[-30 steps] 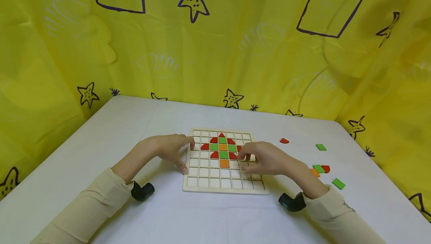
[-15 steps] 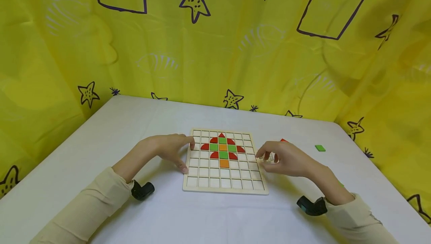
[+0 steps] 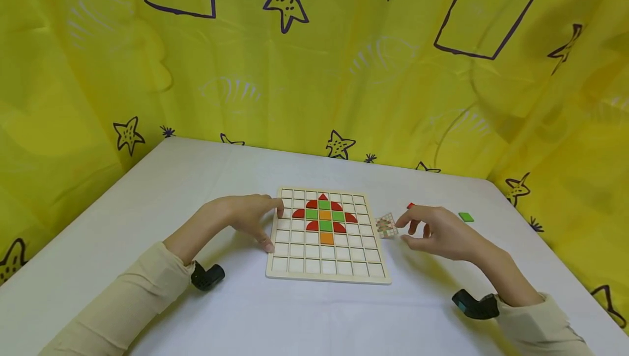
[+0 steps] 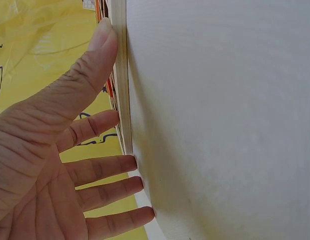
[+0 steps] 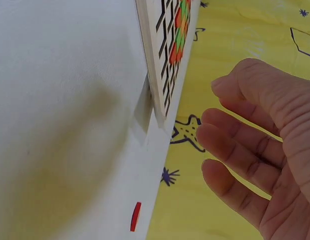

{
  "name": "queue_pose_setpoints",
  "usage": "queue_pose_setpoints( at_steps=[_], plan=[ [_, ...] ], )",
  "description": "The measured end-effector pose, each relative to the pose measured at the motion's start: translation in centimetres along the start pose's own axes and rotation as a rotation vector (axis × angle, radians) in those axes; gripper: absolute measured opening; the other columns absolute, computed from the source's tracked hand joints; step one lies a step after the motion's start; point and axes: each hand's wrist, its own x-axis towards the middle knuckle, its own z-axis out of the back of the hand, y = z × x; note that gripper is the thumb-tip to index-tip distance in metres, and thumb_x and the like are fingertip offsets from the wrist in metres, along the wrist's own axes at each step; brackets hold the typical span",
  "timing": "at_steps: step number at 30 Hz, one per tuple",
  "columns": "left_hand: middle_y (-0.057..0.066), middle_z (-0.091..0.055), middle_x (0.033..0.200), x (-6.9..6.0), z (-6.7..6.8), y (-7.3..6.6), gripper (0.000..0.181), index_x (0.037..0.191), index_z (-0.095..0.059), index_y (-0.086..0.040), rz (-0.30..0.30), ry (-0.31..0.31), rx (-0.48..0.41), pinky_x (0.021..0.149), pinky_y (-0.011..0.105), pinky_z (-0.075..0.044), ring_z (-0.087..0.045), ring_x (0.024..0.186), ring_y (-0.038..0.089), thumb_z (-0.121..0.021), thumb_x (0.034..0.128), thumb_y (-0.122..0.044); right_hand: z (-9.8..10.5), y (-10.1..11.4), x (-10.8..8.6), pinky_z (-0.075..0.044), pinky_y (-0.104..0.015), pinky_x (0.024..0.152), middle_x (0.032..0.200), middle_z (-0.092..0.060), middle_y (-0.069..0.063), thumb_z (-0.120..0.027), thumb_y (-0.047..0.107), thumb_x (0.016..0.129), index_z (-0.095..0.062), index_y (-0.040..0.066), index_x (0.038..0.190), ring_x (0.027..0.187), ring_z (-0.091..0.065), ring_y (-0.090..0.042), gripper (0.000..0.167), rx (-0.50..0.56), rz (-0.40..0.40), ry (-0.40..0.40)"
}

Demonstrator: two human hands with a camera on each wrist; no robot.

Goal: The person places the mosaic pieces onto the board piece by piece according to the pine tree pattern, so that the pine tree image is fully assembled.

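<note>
The wooden grid board (image 3: pixel 329 278) lies flat, with red, green and orange pieces (image 3: pixel 325 215) forming a symmetrical pattern in its upper middle. My left hand (image 3: pixel 245 218) rests at the board's left edge, thumb and index finger touching the rim. In the left wrist view, the fingers of that hand (image 4: pixel 59 145) are straight and spread beside the board's edge (image 4: pixel 122 75). A small patterned card (image 3: pixel 386 226) lies against the board's right side. Just right of the card is my right hand (image 3: pixel 444 234), fingers loosely bent; nothing shows between them in the right wrist view, where the hand (image 5: pixel 260 140) appears large.
A green piece (image 3: pixel 466 217) lies on the white table (image 3: pixel 314 318) at the right. Part of a red piece (image 3: pixel 410 205) shows behind my right hand. A yellow curtain (image 3: pixel 314 72) hangs behind the table.
My right hand has moved rightward from over the board to beyond the card, uncovering the card and the board's right part. The left hand has stayed at the left edge.
</note>
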Motion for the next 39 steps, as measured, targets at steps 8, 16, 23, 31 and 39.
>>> queue_pose_setpoints(
  at_steps=[8,16,23,31,39],
  plan=[
    [0.008,-0.059,0.130,0.1,0.0,0.0,0.064,0.120,-0.055,-0.018,-0.005,-0.002,-0.002,0.103,0.047,-0.045,-0.054,0.115,0.023,-0.092,0.0737,-0.042,0.7,-0.8,-1.6,-0.044,-0.024,0.046,0.087,-0.068,0.003,-0.079,0.006,0.086,-0.071,0.010,0.105,0.057,-0.051,0.000,0.021,0.086,-0.066,0.011],
    [0.007,-0.059,0.129,0.0,0.0,0.0,0.064,0.121,-0.054,-0.018,-0.005,-0.001,-0.005,0.102,0.046,-0.045,-0.054,0.114,0.023,-0.092,0.0739,-0.041,1.6,-1.9,-3.0,-0.048,-0.027,0.044,0.086,-0.064,0.001,-0.079,0.010,0.090,-0.069,0.009,0.114,0.046,-0.047,-0.001,0.026,0.151,-0.133,0.063],
    [0.007,-0.059,0.129,-0.1,0.1,-0.1,0.065,0.121,-0.055,-0.018,0.000,0.001,-0.009,0.101,0.046,-0.046,-0.054,0.113,0.023,-0.092,0.0740,-0.042,2.2,-3.0,-4.1,-0.049,-0.025,0.053,0.080,-0.062,0.006,-0.080,0.014,0.089,-0.069,0.009,0.117,0.064,-0.055,-0.007,0.030,0.149,-0.196,0.123],
    [0.008,-0.059,0.130,0.0,0.0,-0.1,0.064,0.122,-0.055,-0.018,0.001,0.004,-0.001,0.101,0.046,-0.046,-0.054,0.114,0.023,-0.092,0.0746,-0.042,2.8,-4.7,-6.0,-0.049,-0.025,0.060,0.096,-0.069,-0.001,-0.080,0.012,0.089,-0.070,0.010,0.118,0.075,-0.057,-0.006,0.031,0.142,-0.202,0.111],
    [0.007,-0.059,0.130,0.0,0.1,-0.1,0.063,0.122,-0.054,-0.019,0.009,0.007,-0.008,0.101,0.046,-0.046,-0.054,0.113,0.023,-0.092,0.0751,-0.040,3.3,-6.6,-7.8,-0.046,-0.026,0.054,0.088,-0.065,0.000,-0.078,0.009,0.090,-0.066,0.004,0.120,0.074,-0.057,-0.008,0.032,0.198,-0.234,0.129]
  ],
)
